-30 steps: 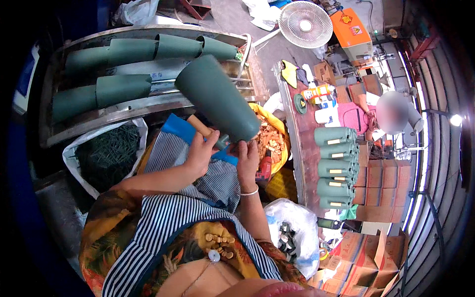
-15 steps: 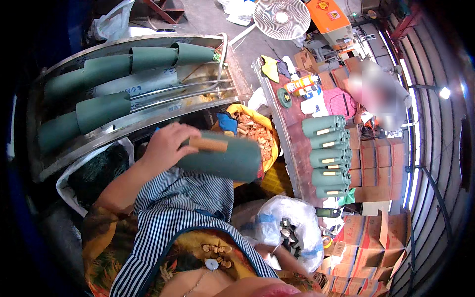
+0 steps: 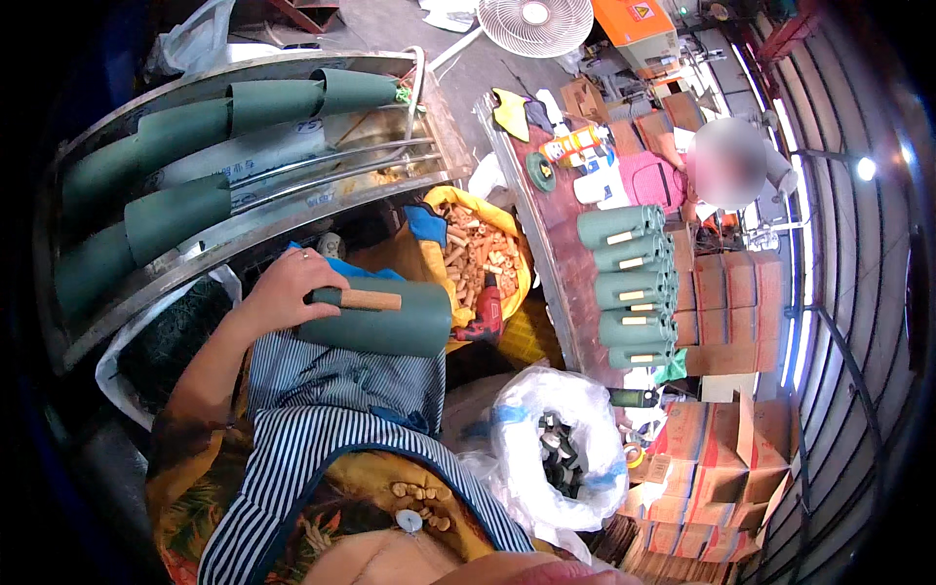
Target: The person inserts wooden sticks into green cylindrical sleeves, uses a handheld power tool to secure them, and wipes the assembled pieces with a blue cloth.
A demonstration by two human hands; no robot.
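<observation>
Shifting leftward across the apron (image 3: 331, 385) since the earlier frame, the green tube (image 3: 390, 330) is now leaving the red power tool (image 3: 485, 317) uncovered, while the right forearm is no longer showing beside the clear plastic bag (image 3: 604, 487). Judging by its smooth, even wall, the tube is probably behaving as a light, fairly stiff shell, springy rather than fragile; its matt surface is suggesting only mild slipperiness, though a hard squeeze in mid-length could be denting it if the wall is thin. A tan rod-like piece (image 3: 370, 299), lying lengthwise along the upper side, is looking like the firmest place for taking hold, and the end nearest the fingers is offering a good second grip. The left hand (image 3: 290, 291) is closing on that end, with thumb and forefinger seemingly pinching the dark bit at the tan piece's tip; what the other fingers are doing underneath is hard to tell. The right hand is staying out of sight, so its state cannot be told. The tube is lying on its side over the lap, extending rightward from the left hand, its far end pointing toward the power tool and the yellow bag (image 3: 524, 278), apart from both. Behind it, the metal trough (image 3: 322, 216) is holding more green sleeves (image 3: 180, 212).
</observation>
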